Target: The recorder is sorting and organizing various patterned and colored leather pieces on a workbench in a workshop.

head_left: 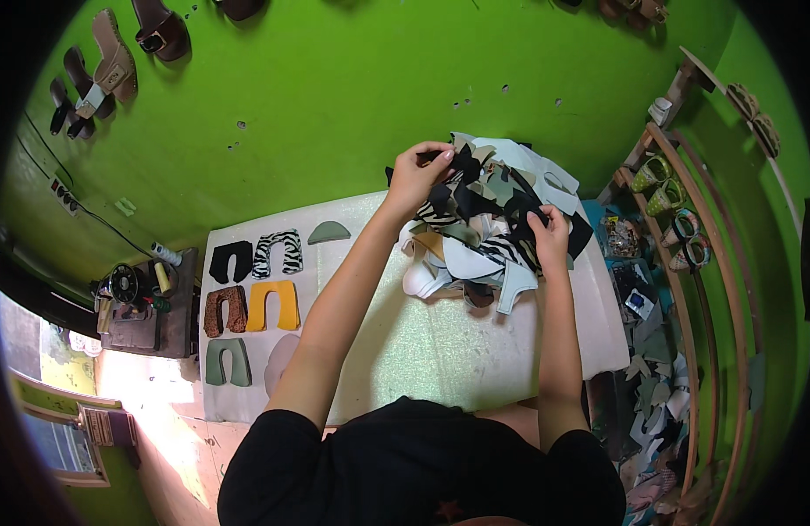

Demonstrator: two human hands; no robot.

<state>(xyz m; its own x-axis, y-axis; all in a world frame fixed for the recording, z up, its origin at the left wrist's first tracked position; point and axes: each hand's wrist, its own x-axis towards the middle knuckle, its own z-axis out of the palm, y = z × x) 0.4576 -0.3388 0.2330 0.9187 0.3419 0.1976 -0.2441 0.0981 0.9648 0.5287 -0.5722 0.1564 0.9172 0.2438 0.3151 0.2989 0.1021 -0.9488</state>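
A heap of cut material scraps [475, 245] in black, white, olive and zebra print lies on the far right of the pale table. At the heap's upper left, my left hand [420, 175] is closed, its fingers pinching a black scrap [463, 164]. My right hand [552, 235] is closed on another black scrap [520, 210] at the heap's right side. U-shaped pieces are laid out on the left: black [231, 261], zebra-print [277, 252], brown speckled [225, 311], yellow [274, 305] and grey-green [228, 362]. My left forearm partly hides a pinkish piece [280, 359].
A grey-green half-moon piece [328, 231] rests near the table's [440, 351] back edge. A small dark table [159, 324] with tools stands at the left. Sandals [115, 61] hang on the green wall. On the right are a wooden rack [694, 263] with shoes and scraps [655, 386] below.
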